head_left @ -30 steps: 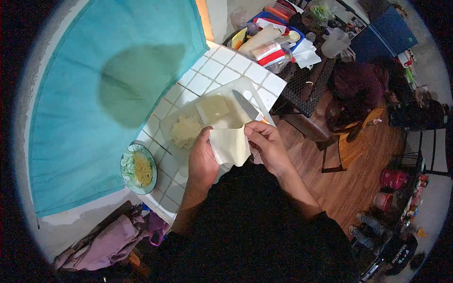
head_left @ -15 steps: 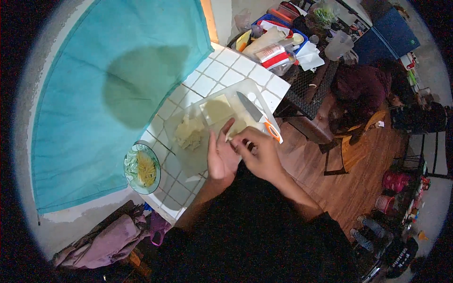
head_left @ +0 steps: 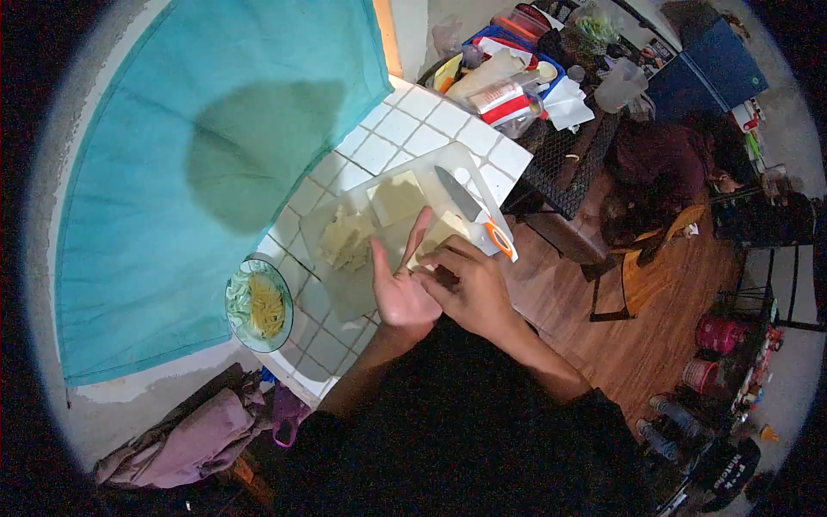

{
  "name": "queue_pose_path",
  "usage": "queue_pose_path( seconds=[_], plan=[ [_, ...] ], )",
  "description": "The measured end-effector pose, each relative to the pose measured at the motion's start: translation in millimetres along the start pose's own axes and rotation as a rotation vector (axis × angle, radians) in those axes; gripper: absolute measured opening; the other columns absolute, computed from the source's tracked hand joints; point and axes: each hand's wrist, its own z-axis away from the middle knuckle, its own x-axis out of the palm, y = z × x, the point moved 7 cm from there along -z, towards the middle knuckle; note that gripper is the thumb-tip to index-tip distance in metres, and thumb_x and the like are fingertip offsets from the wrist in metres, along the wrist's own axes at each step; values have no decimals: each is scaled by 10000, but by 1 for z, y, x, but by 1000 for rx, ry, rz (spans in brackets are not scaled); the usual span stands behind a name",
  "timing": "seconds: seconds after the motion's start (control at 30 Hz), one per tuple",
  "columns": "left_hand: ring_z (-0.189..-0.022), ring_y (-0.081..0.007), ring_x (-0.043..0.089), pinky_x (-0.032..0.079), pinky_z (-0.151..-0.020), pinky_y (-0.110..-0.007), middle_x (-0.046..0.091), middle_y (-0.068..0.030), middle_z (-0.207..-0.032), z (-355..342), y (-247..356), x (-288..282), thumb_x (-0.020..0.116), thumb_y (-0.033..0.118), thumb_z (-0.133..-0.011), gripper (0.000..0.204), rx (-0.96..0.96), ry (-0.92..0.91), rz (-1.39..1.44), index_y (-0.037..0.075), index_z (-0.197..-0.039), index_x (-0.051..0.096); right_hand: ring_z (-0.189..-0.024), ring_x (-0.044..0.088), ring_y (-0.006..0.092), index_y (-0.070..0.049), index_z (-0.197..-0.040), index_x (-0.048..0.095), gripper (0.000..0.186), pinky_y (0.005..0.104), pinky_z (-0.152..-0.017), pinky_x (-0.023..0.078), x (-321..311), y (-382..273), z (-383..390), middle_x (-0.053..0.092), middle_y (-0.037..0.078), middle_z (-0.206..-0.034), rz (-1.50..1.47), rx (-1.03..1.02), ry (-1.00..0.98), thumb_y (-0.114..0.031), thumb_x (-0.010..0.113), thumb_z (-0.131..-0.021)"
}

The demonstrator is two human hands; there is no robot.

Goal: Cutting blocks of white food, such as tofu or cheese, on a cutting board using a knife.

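Observation:
My left hand (head_left: 403, 293) is palm up with thumb and forefinger stretched out, above the near edge of a pale cutting board (head_left: 343, 293). Against its palm press the curled fingers of my right hand (head_left: 472, 283); whatever they pinch is hidden. On the board lie pale square sheets (head_left: 394, 200), a loose pile of pale, thin pieces (head_left: 346, 239) to their left, and another pale piece (head_left: 445, 227) partly behind my right hand. A knife (head_left: 459, 193) with an orange-and-white handle rests along the board's right side.
Left of the board stands a glass bowl (head_left: 258, 303) holding yellow strips and something pale green. A turquoise cloth (head_left: 146, 215) hangs beyond the tiled counter (head_left: 375, 148). Packages and a blue tray (head_left: 564, 79) crowd the far right, near a dark mesh surface (head_left: 560, 164). A wooden chair (head_left: 642, 267) stands rightward.
My right hand has moved down and closer against my left palm. The small pale bit that showed between the hands is now hidden. My left thumb has spread outward.

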Motion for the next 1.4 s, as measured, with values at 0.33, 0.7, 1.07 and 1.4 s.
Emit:
queue_pose_path(
  seconds=[0.33,0.7,1.07,1.4],
  plan=[
    [-1172,-308,556,420,-1041,-433,541,-211,-1366,0,1,1,228,727,-964,873,23,57,26,112,-1582,175,-726,666,265,15,-939,706,191,350,-640,532,3,-1,0,640,120,-874,-3,3,-25,-101,756,-796],
    [-1289,-302,471,349,-1115,-440,474,-192,-1426,1,2,0,244,730,-962,842,17,-43,57,137,-1559,279,-761,676,245,18,-967,705,171,326,-653,527,4,5,0,648,122,-901,-90,84,-37,-62,706,-816],
    [-1271,-313,495,359,-1106,-456,503,-201,-1385,3,0,-3,276,598,-1025,723,49,-14,13,104,-1553,269,-732,649,228,28,-934,664,136,320,-634,492,9,17,2,637,130,-875,-175,179,-26,-74,679,-846],
    [-1241,-250,541,397,-1082,-409,537,-115,-1362,22,0,-56,425,288,-1035,470,-90,314,-316,51,-1440,413,-682,556,86,6,-908,611,62,260,-606,441,19,68,22,607,24,-770,-528,512,38,-52,631,-912]
  ],
)
